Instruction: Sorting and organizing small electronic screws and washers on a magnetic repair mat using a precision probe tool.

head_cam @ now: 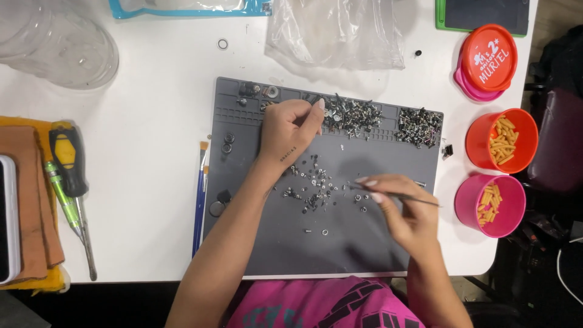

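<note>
Sorting small hardware on the grey mat (364, 255). Loose scatter of tiny screws and washers (313, 191) sits mid-mat, between the two hands. Right hand (404, 209) pinches thin tweezers (401, 195) between thumb and fingertips, tip pointing left at the edge of the scatter; can't tell if the tip grips a part. Left hand (288, 130) rests higher up, fingers curled together, fingertips pressed down at the near edge of the larger screw pile (352, 113); can't tell if it holds anything.

Progress, judging by how things lie: two heaps already stand along the mat's top edge, the larger one centre and a second screw pile (419, 126) at the top right corner. A few washers (228, 143) and round bits sit apart on the left of the mat. The middle scatter is still mixed, so a fair share looks left.

Around the mat: white worktop (158, 176). Left: blue-handled brushes (199, 206) just beside the mat, screwdrivers (70, 176) on a brown cloth (24, 200). Top: clear plastic bag (334, 30), clear containers (57, 42). Right: lidded orange tub (487, 58), an open orange cup (501, 141) and pink cup (489, 205), both with short yellow-orange pieces. Dark chair and floor beyond the right edge.
</note>
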